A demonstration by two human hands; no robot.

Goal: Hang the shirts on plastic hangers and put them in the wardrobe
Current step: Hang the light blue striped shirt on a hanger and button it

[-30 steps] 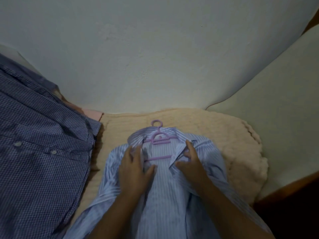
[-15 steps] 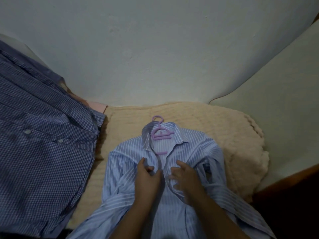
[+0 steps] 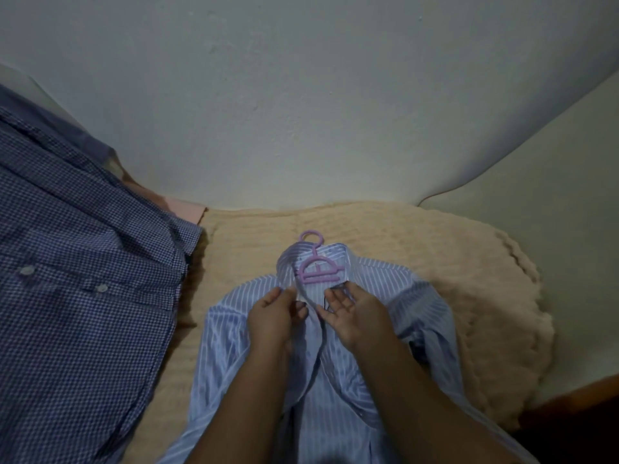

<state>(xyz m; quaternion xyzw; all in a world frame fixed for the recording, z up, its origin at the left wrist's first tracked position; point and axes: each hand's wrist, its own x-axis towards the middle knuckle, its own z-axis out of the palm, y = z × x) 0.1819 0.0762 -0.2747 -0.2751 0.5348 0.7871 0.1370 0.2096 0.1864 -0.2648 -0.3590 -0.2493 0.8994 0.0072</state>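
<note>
The striped shirt lies flat on the beige blanket, with the purple hanger already inside its collar. The left hand and right hand each pinch one front edge just under the collar, probably to close the top button so the shirt does not slip off.

Beyond the purple hanger, bare beige blanket gives me room up to the wall. Left of the hanger, past a strip of blanket, the checked shirt blocks me. Right of it, blanket lies open.
</note>
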